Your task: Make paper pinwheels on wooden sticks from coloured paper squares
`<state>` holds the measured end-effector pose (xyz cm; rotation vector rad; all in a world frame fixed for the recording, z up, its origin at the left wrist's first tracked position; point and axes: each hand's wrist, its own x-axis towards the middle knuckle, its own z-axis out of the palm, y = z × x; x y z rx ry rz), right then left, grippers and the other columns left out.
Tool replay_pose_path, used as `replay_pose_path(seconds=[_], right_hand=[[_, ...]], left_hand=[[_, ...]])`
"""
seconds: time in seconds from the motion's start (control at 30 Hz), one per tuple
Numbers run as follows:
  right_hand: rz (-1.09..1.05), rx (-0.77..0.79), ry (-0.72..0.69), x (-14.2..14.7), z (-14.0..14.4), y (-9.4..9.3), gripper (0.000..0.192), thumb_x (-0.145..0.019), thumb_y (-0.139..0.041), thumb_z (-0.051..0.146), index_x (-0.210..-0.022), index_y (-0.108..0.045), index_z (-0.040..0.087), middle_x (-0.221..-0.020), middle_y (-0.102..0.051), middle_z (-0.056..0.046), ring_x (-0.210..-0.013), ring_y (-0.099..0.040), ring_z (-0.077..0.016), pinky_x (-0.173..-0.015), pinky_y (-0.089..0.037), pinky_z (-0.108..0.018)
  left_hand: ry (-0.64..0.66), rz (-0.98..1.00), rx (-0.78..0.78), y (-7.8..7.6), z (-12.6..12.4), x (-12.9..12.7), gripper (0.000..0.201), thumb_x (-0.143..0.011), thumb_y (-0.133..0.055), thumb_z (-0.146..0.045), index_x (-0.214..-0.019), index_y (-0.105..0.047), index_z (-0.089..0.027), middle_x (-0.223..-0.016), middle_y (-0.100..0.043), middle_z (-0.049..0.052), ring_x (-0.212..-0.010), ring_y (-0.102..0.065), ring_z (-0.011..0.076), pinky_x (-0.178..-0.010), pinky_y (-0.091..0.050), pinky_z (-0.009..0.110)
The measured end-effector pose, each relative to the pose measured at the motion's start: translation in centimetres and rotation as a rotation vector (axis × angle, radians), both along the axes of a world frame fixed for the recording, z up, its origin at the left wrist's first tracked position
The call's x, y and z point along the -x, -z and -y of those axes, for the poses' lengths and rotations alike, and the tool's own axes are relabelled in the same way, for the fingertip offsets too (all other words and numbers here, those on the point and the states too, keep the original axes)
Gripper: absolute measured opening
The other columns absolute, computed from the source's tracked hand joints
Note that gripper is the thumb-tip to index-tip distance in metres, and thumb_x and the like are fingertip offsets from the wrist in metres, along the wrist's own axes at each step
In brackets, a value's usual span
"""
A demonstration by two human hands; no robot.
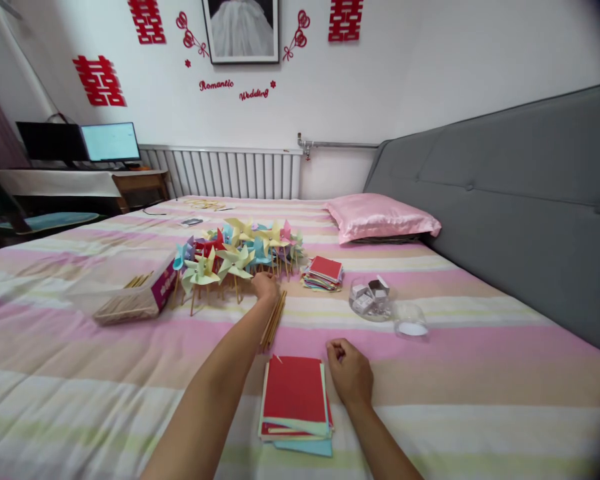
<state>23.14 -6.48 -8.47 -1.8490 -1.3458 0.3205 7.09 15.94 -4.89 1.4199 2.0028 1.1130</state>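
Left hand at multicoloured paper pinwheels on brown sticks, grip not discernible, right hand curled into a loose fist beside red-topped stacked paper sheets, all on pastel striped bedspread.

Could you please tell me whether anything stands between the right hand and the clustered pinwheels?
Yes: roughly along the direct line from the right hand to the pinwheels are the far end of the brown sticks and the left hand, beside the cluster.
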Motion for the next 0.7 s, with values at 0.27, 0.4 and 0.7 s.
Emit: replay_pose_path(seconds=[0.27, 0.4, 0.7], right_hand=[[0.000, 0.029, 0.000, -0.1, -0.2, -0.1, 0.023, -0.081, -0.044, 0.038, -0.076, -0.063, 0.026, -0.071, -0.068, 0.000, -0.066, -0.061, -0.0187, -0.054, -0.036, -0.025], [0.004, 0.016, 0.003, -0.1, -0.2, -0.1, 0.023, -0.080, -0.044, 0.037, -0.075, -0.063, 0.026, -0.070, -0.068, 0.000, -0.066, -0.061, -0.0188, -0.054, -0.036, -0.025], [0.015, 0.000, 0.003, -0.1, 0.0, -0.1, 0.024, -0.080, -0.044, 0.037, -0.076, -0.064, 0.025, -0.071, -0.068, -0.001, -0.065, -0.062, -0.0180, -0.053, -0.036, -0.024]], left_hand=[[-0.032, 0.018, 0.022, 0.9, -0.9, -0.4, 0.031, -0.085, -0.053, -0.030, -0.112, -0.053, -0.015, -0.111, -0.057, 0.009, -0.094, -0.058, 0.0200, -0.079, -0.049, 0.040], [-0.038, -0.002, 0.022, 1.0, -0.4, -0.4, 0.031, -0.085, -0.053, -0.030, -0.112, -0.053, -0.016, -0.112, -0.056, 0.008, -0.095, -0.057, 0.0202, -0.079, -0.049, 0.040], [-0.027, -0.060, -0.004, 0.4, 1.2, -0.2, 0.031, -0.085, -0.053, -0.030, -0.111, -0.054, -0.016, -0.111, -0.057, 0.008, -0.094, -0.058, 0.0200, -0.078, -0.049, 0.039]])
